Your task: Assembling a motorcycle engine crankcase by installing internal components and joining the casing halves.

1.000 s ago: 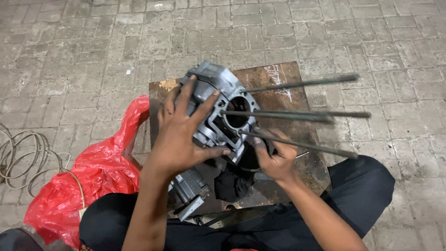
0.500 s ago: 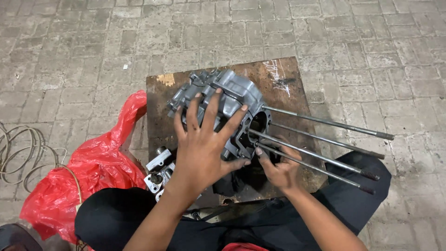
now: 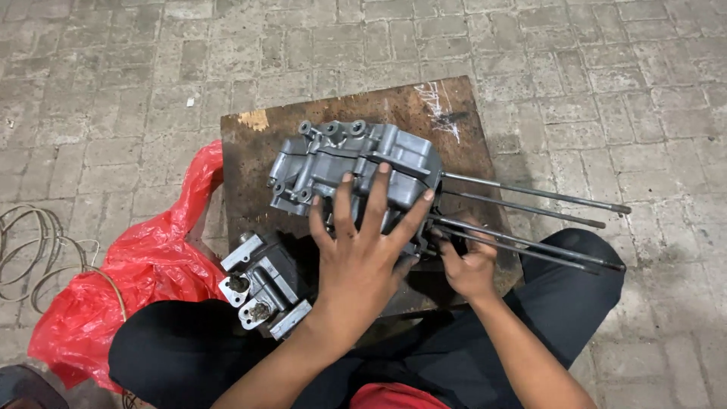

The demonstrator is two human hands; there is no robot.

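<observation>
A grey metal engine crankcase (image 3: 356, 163) lies on a brown wooden board (image 3: 318, 113). Several long steel studs (image 3: 530, 204) stick out of its right side. My left hand (image 3: 363, 250) lies flat on the casing's near side with the fingers spread. My right hand (image 3: 469, 265) grips the casing's lower right corner where the studs start. A smaller grey engine part (image 3: 261, 284) rests by my left knee at the board's near left edge.
A crumpled red plastic bag (image 3: 129, 280) lies to the left of the board. A coil of thin cable (image 3: 34, 250) sits at the far left on the paved brick ground (image 3: 606, 76). My legs in dark trousers (image 3: 545, 333) fold around the board's near side.
The crankcase has been tipped down and turned to lie flatter on the board. The studs swung lower to the right. The smaller engine part has come into view.
</observation>
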